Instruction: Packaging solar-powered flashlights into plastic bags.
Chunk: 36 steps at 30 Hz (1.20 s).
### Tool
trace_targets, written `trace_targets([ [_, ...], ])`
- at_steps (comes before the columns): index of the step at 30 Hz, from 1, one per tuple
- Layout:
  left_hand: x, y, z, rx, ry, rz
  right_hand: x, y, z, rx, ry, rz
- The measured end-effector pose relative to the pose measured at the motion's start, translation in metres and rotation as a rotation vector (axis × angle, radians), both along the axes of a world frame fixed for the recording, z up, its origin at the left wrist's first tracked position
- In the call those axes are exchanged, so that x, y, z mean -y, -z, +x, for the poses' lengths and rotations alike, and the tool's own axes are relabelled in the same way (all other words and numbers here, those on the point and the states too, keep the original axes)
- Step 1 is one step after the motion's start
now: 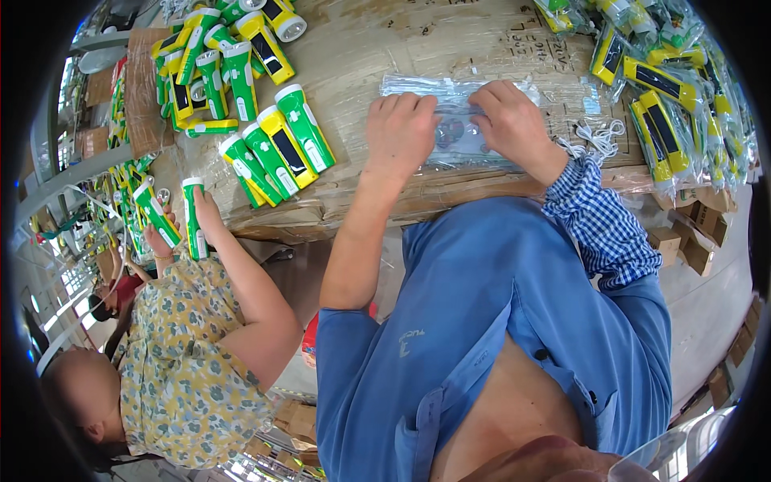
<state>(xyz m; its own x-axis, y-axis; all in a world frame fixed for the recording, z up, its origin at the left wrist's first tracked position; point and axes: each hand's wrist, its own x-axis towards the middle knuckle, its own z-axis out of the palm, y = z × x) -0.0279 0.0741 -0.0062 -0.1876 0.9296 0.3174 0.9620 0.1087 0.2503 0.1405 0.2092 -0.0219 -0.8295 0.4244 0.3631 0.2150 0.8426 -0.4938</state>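
A flat stack of clear plastic bags (459, 145) lies on the cardboard-covered table in front of me. My left hand (400, 132) rests at the left side of the bags, fingers curled, thumb and fingertips closed on the plastic. Over their right side, my right hand (516, 127) has its fingers bent and pinched on the plastic too. Something dark and reddish shows through the bags between my hands; I cannot make out whether it is print. Coiled white cables (598, 140) lie just right of my right hand.
Green, yellow and white flashlights (301, 132) lie at the left, several more piled behind. Bagged flashlights (660, 132) heap up at the right table edge. A co-worker in a floral top (189, 353) sits at my left, holding a flashlight (194, 218). Cardboard boxes (692, 241) stand on the floor at right.
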Motion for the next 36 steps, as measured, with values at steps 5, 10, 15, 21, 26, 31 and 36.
trace_targets([
  [5,-0.004,0.016,0.001,-0.103,0.009,0.141,0.002,0.005,-0.004,-0.076,0.014,0.004],
  [10,-0.022,0.025,0.021,0.026,0.086,0.217,0.001,0.014,-0.005,-0.055,0.058,-0.196],
  [15,-0.021,0.030,0.012,-0.024,0.090,0.232,-0.008,0.010,-0.008,0.109,0.098,-0.359],
  [21,-0.007,0.023,-0.001,-0.074,0.027,0.188,-0.009,0.001,-0.015,0.238,0.137,-0.456],
  [26,-0.025,0.025,0.018,-0.043,0.104,0.148,-0.012,-0.003,-0.016,0.305,0.135,-0.456],
  [31,0.000,0.029,-0.020,-0.108,-0.045,0.120,-0.019,-0.001,-0.019,0.384,0.115,-0.418],
  [36,-0.012,0.015,-0.009,-0.111,0.071,0.316,-0.021,0.000,-0.021,0.436,0.134,-0.413],
])
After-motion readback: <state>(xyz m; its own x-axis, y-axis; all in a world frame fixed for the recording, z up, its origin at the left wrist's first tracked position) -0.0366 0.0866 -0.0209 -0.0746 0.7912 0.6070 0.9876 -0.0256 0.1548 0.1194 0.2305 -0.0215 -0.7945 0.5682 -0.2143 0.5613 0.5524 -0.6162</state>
